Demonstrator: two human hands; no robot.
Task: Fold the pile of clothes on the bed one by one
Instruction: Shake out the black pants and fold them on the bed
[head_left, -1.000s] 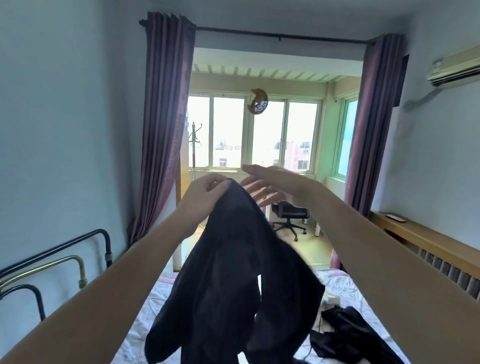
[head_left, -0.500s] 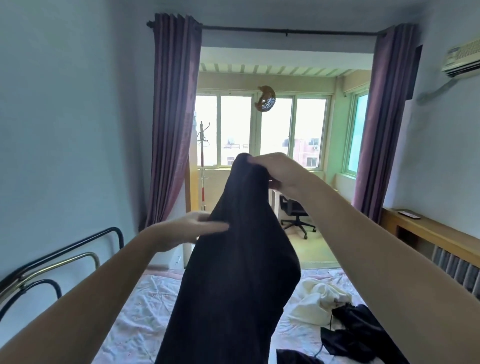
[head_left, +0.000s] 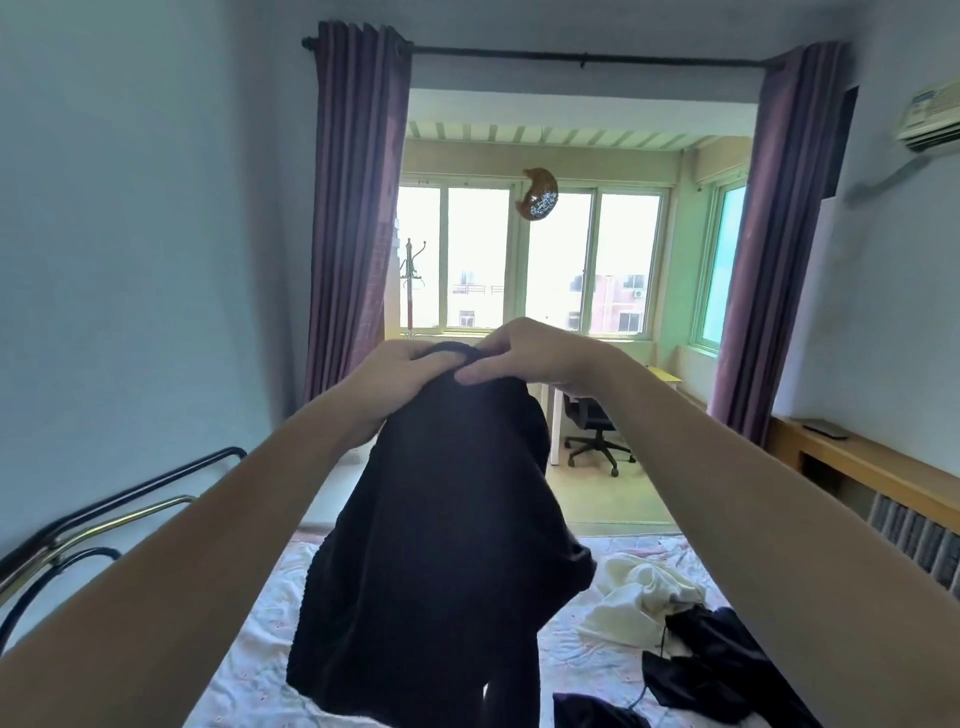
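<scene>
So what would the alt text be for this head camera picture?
Two bare hands, left hand and right hand, hold a dark garment up by its top edge above a bed. A white garment and black clothes lie there unfolded.

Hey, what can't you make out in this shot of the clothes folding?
Head view:
- Dark garment: type unclear, bunched; lower end cut off by the bottom edge.
- Bed middle: hidden behind the garment.
- Black clothes: count unclear, tangled and cut off.
- Left hand and right hand: fingertips buried in fabric.
</scene>
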